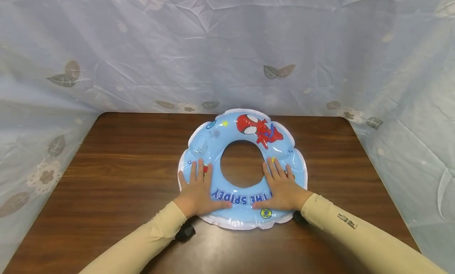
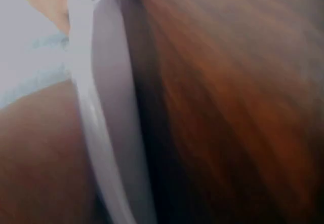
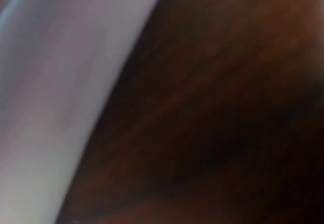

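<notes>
A light blue inflatable swim ring (image 1: 245, 213) with a white edge lies flat on the brown wooden table (image 1: 124, 155). It carries a red cartoon figure at its far side and upside-down lettering at the near side. My left hand (image 1: 197, 193) rests on the ring's near left part with fingers spread and straight. On the near right part lies my right hand (image 1: 283, 191), its fingers also straight, thumb pointing inward. In the left wrist view the ring's pale edge (image 2: 114, 82) stands against the wood. The right wrist view shows a blurred whitish edge (image 3: 66, 82) of the ring.
A pale curtain (image 1: 227, 49) printed with leaves and flowers hangs behind the table and along both sides. Cream sleeves (image 1: 142, 240) cover both forearms. A black wrist device (image 1: 185, 231) sits under the left wrist, beside the ring's near edge.
</notes>
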`<state>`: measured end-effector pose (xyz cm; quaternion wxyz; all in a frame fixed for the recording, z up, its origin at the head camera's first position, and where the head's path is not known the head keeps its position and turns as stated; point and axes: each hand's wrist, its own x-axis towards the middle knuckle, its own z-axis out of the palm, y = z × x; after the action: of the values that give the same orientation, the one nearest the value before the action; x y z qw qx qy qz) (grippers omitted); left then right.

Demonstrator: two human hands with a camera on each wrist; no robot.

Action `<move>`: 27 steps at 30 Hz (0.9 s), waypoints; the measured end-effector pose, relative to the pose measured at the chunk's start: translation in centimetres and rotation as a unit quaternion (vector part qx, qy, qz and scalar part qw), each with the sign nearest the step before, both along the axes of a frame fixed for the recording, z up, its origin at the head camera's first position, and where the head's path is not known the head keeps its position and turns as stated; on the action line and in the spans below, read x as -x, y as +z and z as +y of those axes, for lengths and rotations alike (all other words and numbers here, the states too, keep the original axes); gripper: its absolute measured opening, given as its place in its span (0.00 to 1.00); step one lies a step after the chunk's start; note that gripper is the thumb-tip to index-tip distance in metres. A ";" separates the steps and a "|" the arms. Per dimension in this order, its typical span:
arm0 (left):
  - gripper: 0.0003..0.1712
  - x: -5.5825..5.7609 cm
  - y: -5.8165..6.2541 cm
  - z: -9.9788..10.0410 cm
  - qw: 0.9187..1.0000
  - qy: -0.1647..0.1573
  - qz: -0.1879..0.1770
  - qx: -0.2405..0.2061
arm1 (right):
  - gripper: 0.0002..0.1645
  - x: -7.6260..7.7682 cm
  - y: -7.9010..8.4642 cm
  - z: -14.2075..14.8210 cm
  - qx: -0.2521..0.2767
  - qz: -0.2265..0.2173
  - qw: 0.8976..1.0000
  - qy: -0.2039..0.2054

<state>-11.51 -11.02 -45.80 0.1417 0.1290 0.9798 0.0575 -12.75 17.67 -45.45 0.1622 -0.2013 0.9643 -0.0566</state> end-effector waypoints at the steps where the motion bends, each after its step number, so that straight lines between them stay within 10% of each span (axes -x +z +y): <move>1: 0.79 0.0 0.0 0.0 1.000 -0.002 0.002 0.002 | 0.80 0.0 -0.1 0.1 -0.001 0.001 1.000 0.001; 8: 0.78 0.6 1.5 -0.4 1.000 -0.019 0.008 -0.005 | 0.67 1.5 2.3 0.2 0.029 -0.013 0.999 -0.006; 13: 0.75 2.1 4.0 -1.6 0.998 -0.056 -0.008 -0.015 | 0.45 5.1 5.2 0.5 0.051 0.062 0.996 -0.028; 17: 0.68 3.0 5.6 -2.0 0.996 -0.070 -0.033 -0.047 | 0.47 8.1 5.6 0.9 0.046 0.096 0.994 -0.007; 23: 0.74 3.1 3.6 -1.2 0.996 0.024 -0.042 -0.074 | 0.50 10.9 3.5 0.9 0.022 0.052 0.998 0.039; 27: 0.77 3.5 2.3 -1.2 0.997 0.029 -0.053 -0.051 | 0.50 11.4 1.8 1.0 0.001 0.013 0.999 0.051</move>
<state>-15.04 -12.25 -43.52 0.1848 0.1041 0.9701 0.1179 -24.10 18.67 -43.61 0.1524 -0.2510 0.9548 -0.0469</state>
